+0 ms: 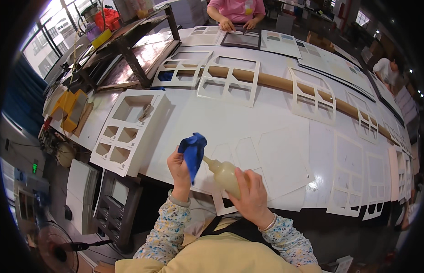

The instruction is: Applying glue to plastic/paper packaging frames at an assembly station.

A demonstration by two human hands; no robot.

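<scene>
My left hand (178, 169) is closed on a blue cloth (193, 152), which hangs over the fingers. In my right hand (251, 196) is a yellowish squeeze bottle (225, 175), tilted so that its narrow nozzle touches or nearly touches the cloth. Both hands are raised in front of me at the near edge of the white table (184, 118). Under and beyond the bottle lies a white sheet with cut-out outlines (285, 154). Part of a white frame (219, 203) shows below the bottle, at the table edge.
A stack of white window-cut boards (139, 154) stands at the left. Across the table runs a long brown cardboard tube (271, 81) with white frames (253, 93) leaning on it. A co-worker in pink (237, 10) handles a dark frame (241, 39) at the far side. A fan (57, 252) stands lower left.
</scene>
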